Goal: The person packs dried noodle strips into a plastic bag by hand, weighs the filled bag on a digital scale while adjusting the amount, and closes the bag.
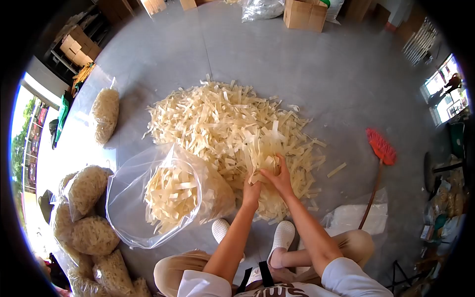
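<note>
A large heap of pale yellow flat strips [198,111] lies on the floor before me. Between my two hands, at the heap's near right side, is a loose bunch of strips [264,148]. My left hand [251,191] is closed on its lower left part, its fingers partly hidden. From the right, my right hand [279,178] grips the same bunch, thumb toward the left hand. Left of my hands, a big clear plastic bag [217,190] lies with its wide mouth toward the left, partly filled with the same strips.
Several filled bags [94,235] are piled at the left, and another filled bag [105,115] stands farther back. At the right are a red broom [381,148] and folded clear plastic [368,218]. A cardboard box [305,15] stands at the back.
</note>
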`<action>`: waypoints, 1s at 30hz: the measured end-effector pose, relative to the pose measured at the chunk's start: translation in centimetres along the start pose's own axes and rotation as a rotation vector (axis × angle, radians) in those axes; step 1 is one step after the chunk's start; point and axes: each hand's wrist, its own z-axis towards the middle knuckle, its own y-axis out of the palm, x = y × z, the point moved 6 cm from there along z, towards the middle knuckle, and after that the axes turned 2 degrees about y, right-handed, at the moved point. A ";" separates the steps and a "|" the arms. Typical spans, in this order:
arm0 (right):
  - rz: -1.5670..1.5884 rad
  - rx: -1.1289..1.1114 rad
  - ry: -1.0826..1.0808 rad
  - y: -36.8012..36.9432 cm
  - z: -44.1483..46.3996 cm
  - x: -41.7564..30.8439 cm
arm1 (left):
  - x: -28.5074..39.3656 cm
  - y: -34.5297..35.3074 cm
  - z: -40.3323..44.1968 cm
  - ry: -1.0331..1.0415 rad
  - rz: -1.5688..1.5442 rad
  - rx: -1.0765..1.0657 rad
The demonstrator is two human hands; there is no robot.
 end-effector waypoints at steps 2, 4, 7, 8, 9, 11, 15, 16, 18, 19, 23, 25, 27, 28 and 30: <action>0.065 0.106 -0.018 -1.1 -1.0 -2.8 | 1.9 0.9 -0.7 0.080 0.020 -0.082; 0.116 0.109 -0.009 -1.8 -1.9 -7.3 | 4.7 1.9 -2.2 0.158 0.045 -0.158; 0.148 0.146 -0.105 -2.7 -2.9 -12.9 | 9.7 4.0 -5.3 0.221 -0.023 -0.282; 0.132 0.189 -0.214 -3.2 -3.1 -14.8 | 11.4 4.6 -6.1 0.309 0.002 -0.321; 0.140 0.176 -0.232 -3.5 -3.1 -16.1 | 13.3 5.1 -7.1 0.398 0.028 -0.356; -0.047 0.223 -0.379 -4.0 -3.5 -19.1 | 17.4 5.9 -9.6 0.431 0.052 -0.360; 0.155 0.178 -0.401 -1.9 -5.2 -26.3 | 25.8 4.7 -15.4 0.632 0.249 -0.317; 0.200 0.186 -0.477 -1.2 -5.7 -28.0 | 27.5 4.7 -16.7 0.623 0.206 -0.362; 0.353 0.142 -0.517 0.5 -7.2 -31.9 | 30.4 2.8 -18.2 0.692 0.263 -0.322; 0.357 0.139 -0.522 1.7 -7.1 -32.7 | 31.8 1.9 -18.9 0.816 0.312 -0.252; 0.259 0.161 -0.712 7.3 -7.0 -36.0 | 36.2 -3.5 -19.9 0.805 0.307 -0.217; 0.331 0.077 -0.688 10.9 -7.6 -36.9 | 37.8 -6.8 -19.8 0.824 0.349 -0.183; 0.439 0.036 -0.746 14.4 -7.7 -36.1 | 38.4 -9.4 -20.7 0.770 0.281 -0.167; 0.561 -0.091 -0.608 15.9 -8.5 -35.9 | 38.2 -11.7 -19.1 0.757 0.444 -0.109; 0.482 -0.023 -0.689 18.8 -8.4 -33.0 | 36.8 -15.6 -17.3 0.872 0.594 -0.113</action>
